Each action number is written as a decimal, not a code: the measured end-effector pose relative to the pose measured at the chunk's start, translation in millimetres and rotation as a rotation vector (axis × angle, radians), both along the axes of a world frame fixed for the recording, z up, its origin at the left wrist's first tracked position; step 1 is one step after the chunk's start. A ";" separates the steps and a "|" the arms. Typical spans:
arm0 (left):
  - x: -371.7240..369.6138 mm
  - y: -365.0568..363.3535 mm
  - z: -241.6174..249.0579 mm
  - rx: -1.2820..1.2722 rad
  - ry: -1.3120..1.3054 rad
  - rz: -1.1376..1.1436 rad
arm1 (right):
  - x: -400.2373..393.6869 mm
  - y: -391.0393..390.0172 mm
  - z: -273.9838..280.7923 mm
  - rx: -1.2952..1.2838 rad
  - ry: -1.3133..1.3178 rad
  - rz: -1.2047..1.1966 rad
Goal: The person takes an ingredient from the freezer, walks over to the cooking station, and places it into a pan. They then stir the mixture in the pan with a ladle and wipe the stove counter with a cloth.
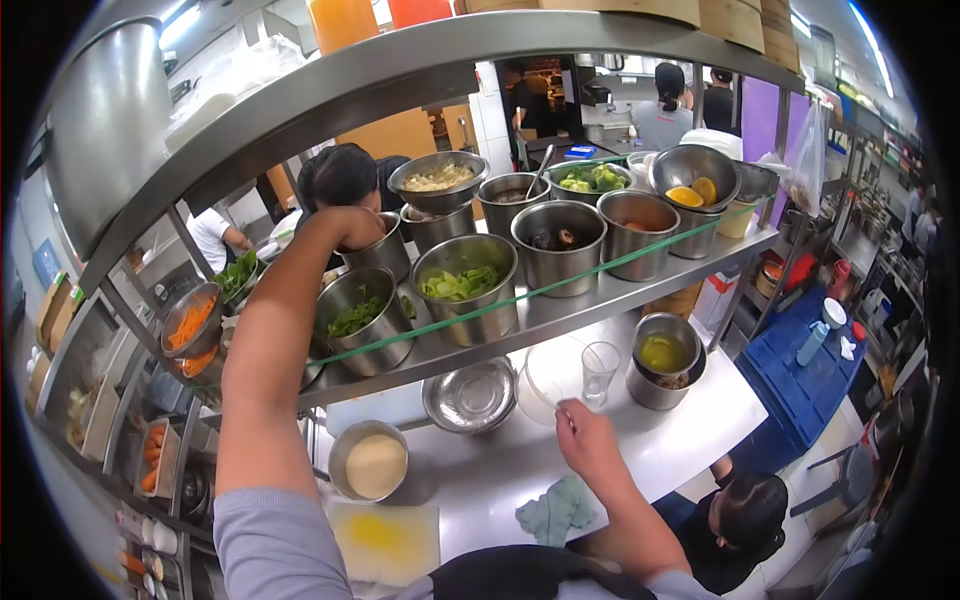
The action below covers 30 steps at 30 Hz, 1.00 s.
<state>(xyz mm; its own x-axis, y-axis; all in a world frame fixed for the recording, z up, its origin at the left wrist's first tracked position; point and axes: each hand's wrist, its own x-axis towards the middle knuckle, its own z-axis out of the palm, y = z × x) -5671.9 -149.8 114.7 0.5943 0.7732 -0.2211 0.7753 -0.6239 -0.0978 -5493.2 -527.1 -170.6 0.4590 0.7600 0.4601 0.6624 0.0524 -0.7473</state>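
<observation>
My left hand (pixel 368 228) reaches over the raised shelf into a steel pot (pixel 392 255) in the back row; its fingers are hidden. Over the worktop, my right hand (pixel 587 437) is closed, its fingertips at the rim of a clear round bowl (pixel 541 385). A drinking glass (pixel 599 372) stands just beyond that hand, and a green cloth (pixel 556 510) lies below it. In front of my left arm are a pot of chopped herbs (pixel 362 317) and a pot of cut green vegetable (pixel 463 285).
The steel shelf (pixel 560 315) holds several more pots. Below, the worktop bears a shiny metal bowl (pixel 470 394), a pot with pale yellow contents (pixel 375 467), a yellow-stained cutting board (pixel 385 540) and stacked pots (pixel 665 355). A person (pixel 745 520) is low at the right.
</observation>
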 end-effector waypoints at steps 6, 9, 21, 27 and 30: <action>0.3 -3.7 -0.5 -0.102 -0.080 0.115 | -12.8 -46.2 13.8 -0.062 0.029 0.072; 1.8 -7.5 -4.8 -0.152 -0.225 0.171 | -23.0 -60.2 19.7 -0.084 0.042 0.125; -0.6 11.9 -15.2 -0.355 -0.549 0.254 | -48.6 -85.3 51.4 -0.195 -0.028 0.505; 3.2 2.1 -14.7 -0.302 -0.516 0.239 | -46.4 -77.3 79.1 -0.179 -0.178 0.613; 3.5 -1.2 -11.6 -0.265 -0.482 0.278 | -45.3 -82.8 101.4 -0.195 -0.168 0.655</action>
<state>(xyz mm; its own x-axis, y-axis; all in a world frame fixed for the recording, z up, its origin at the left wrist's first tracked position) -5668.4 -151.0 103.2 0.4598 0.8688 -0.1838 0.8306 -0.3475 0.4351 -5538.6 -609.8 -69.3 -0.1868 0.9317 0.3115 0.6476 0.3552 -0.6741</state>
